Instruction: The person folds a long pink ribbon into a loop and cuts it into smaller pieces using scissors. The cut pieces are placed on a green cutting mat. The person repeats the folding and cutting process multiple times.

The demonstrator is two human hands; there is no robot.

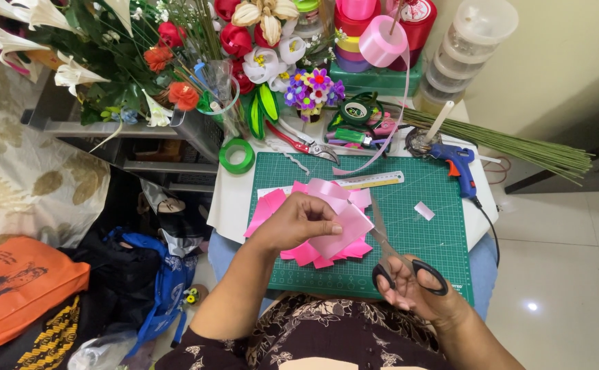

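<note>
Left hand [298,220] pinches pink ribbon [346,226]; right hand [409,284] grips scissors [388,247], blades pointing away.

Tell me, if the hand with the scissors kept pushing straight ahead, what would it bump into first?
Probably the pale pink ribbon piece held by the left hand. The scissors in the right hand point up toward it, blades nearly touching, though depth is hard to judge.

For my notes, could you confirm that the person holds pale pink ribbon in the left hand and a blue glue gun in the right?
Not quite: the head view shows the right hand holding black-handled scissors; the blue glue gun lies on the green cutting mat.
</note>
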